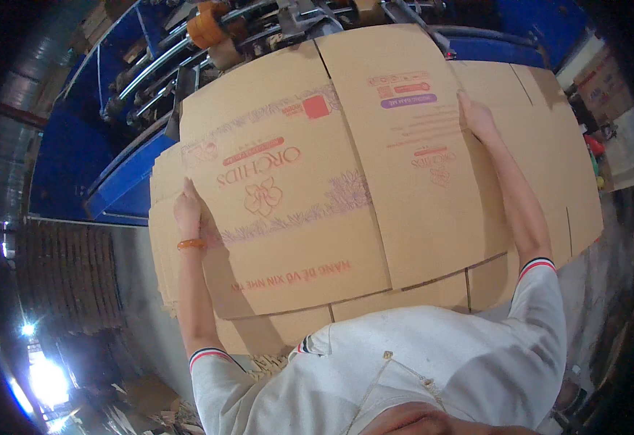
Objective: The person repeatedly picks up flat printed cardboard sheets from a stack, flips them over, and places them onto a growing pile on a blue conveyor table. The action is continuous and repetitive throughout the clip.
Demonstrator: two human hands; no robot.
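Observation:
A large flat cardboard box blank (299, 239) with red and purple print, slots and crease lines spans the space in front of me. My left hand (188, 210), with an orange bracelet at the wrist, is closed on its left edge. On the opposite edge my right hand (478, 117) grips higher up, fingers pointing away from me. Most of the fingers are hidden behind or against the board. Beneath this sheet lies a stack of plain-sided blanks (549, 167), showing at the right, left and near side.
Along the far side stands a blue machine (132, 174) with metal rods and an orange roller (207, 27). To the left is a pile of brownish stacked sheets (70, 275). Scraps (150, 395) litter the lower left, and a printed carton (601, 83) is at the far right.

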